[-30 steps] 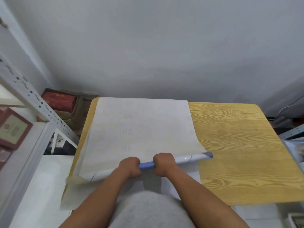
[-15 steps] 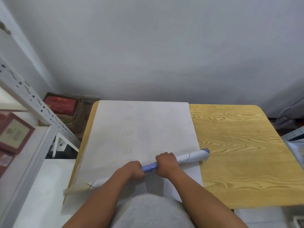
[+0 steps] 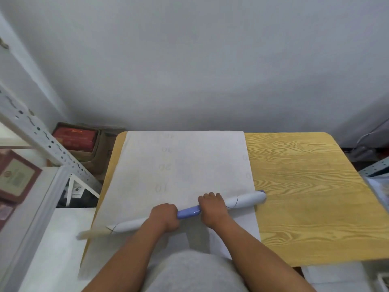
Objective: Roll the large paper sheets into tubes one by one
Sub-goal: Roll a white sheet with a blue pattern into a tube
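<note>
So far only the near strip of the top paper sheet [image 3: 185, 165] has been wound up; by my reading the roll is early, with most of the sheet lying flat toward the far edge of the bench [image 3: 305, 186] and faint numbers showing through it. No finished tube is in view, so this sheet and the flat one beneath it remain to be done.

At the far left stands a metal shelf frame [image 3: 42, 135], with a cardboard box [image 3: 84, 142] on the floor behind it, close to the bench's left edge. The tube [image 3: 185, 213] lies slightly slanted, its left end nearer the person, and that end [image 3: 92, 233] pokes out past the left edge of the bench into open air, blurred; it has little room before the shelf frame.

The left hand [image 3: 165, 217] has its fingers curled over the tube, gripping it near the middle. Between the hands a blue stretch of the roll shows. The right hand [image 3: 211, 207] also wraps the tube, fingers curled over its top.

The tube's right end [image 3: 260, 197] just overhangs the sheet's right edge onto bare wood. Right of that the bench is open wood grain, giving free room there. Ahead, the sheet's far edge meets the bench's far edge near the wall [image 3: 189, 60], so the rolling path probably ends there.
</note>
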